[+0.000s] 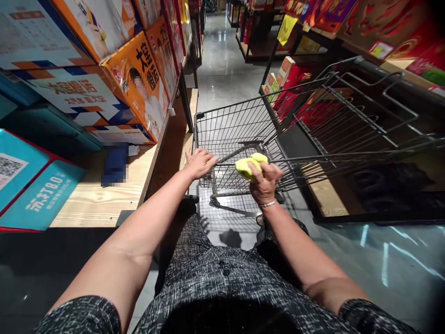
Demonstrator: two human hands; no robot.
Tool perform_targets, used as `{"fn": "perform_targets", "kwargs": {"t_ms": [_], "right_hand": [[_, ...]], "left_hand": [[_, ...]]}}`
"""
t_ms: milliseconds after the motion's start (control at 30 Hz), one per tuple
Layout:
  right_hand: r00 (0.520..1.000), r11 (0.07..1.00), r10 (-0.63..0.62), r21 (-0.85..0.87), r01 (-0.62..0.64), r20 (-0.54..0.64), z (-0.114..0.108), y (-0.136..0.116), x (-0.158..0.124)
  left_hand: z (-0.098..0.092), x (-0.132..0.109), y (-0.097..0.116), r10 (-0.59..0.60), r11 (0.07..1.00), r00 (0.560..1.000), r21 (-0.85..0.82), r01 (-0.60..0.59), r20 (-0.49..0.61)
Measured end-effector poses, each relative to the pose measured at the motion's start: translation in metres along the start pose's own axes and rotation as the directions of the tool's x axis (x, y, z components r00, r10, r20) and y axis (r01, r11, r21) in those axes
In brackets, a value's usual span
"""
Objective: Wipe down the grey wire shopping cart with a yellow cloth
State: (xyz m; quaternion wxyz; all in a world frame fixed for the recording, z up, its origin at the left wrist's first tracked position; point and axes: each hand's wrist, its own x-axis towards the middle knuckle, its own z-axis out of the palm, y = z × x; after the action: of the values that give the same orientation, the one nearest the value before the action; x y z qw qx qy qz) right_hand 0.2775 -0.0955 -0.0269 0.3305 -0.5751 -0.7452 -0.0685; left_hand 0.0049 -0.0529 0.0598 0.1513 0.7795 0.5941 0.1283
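A dark wire shopping cart [239, 127] stands in the aisle in front of me, its basket holding nothing. My left hand [199, 163] rests on the near rail of the cart with its fingers curled over the bar. My right hand [265, 181] is closed around a yellow cloth [248, 165] and presses it against the same rail. A thin bracelet sits on my right wrist.
A wooden shelf [104, 195] on the left carries orange and white cartons [139, 83] and teal boxes [31, 185]. On the right, a black shelf [365, 139] holds red boxes [299, 88]. A glossy grey tiled aisle [225, 55] runs ahead.
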Motion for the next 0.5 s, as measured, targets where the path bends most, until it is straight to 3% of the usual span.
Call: {"fn": "perform_targets", "kwargs": {"t_ms": [133, 267, 400, 500], "right_hand": [[0.957, 1.000, -0.003, -0.003, 0.004, 0.292, 0.047, -0.017, -0.032], [0.902, 0.999, 0.003, -0.031, 0.012, 0.433, 0.087, -0.025, -0.058], [0.800, 0.993, -0.117, 0.041, 0.115, 0.588, 0.092, -0.016, -0.063], [0.806, 0.993, -0.106, 0.024, 0.113, 0.582, 0.081, -0.006, -0.059]], "left_hand": [[0.007, -0.006, 0.023, 0.089, 0.995, 0.996, 0.041, -0.089, 0.005], [0.017, -0.007, 0.027, 0.114, 0.990, 0.993, 0.089, -0.113, -0.016], [0.017, -0.003, 0.015, 0.096, 0.980, 0.995, 0.178, -0.091, -0.016], [0.014, 0.000, 0.007, 0.094, 0.976, 0.995, 0.200, -0.089, -0.018]]}}
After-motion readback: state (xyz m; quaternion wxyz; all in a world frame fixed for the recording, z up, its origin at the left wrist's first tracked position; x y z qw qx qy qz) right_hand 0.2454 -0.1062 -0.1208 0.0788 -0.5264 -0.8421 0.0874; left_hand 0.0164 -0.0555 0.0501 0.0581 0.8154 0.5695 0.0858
